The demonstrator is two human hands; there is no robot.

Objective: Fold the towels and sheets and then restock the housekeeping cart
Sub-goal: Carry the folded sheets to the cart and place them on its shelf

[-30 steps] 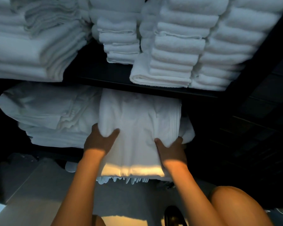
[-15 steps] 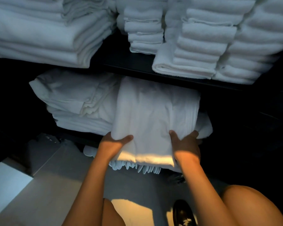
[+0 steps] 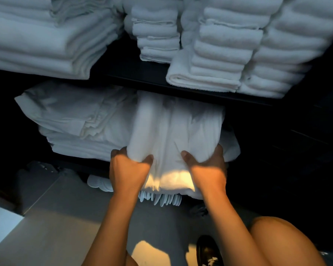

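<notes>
A folded white sheet (image 3: 177, 131) lies on the lower shelf of the dark housekeeping cart, its near end sticking out over the shelf edge. My left hand (image 3: 128, 167) grips its near left corner, thumb on top and fingers curled under. My right hand (image 3: 206, 166) grips the near right corner the same way. A stack of folded white sheets (image 3: 79, 120) sits to the left on the same shelf, touching the held sheet. The sheet bunches into lengthwise creases between my hands.
The upper shelf (image 3: 146, 77) carries stacks of folded white towels (image 3: 225, 52) and flat linen (image 3: 46, 45). Small white items (image 3: 161, 198) hang below the lower shelf. My bare knee (image 3: 288, 242) and a black shoe (image 3: 208, 250) are at the lower right on grey floor.
My hands have closed in toward each other on the sheet's near end, bunching it. The view has shifted a little closer to the cart.
</notes>
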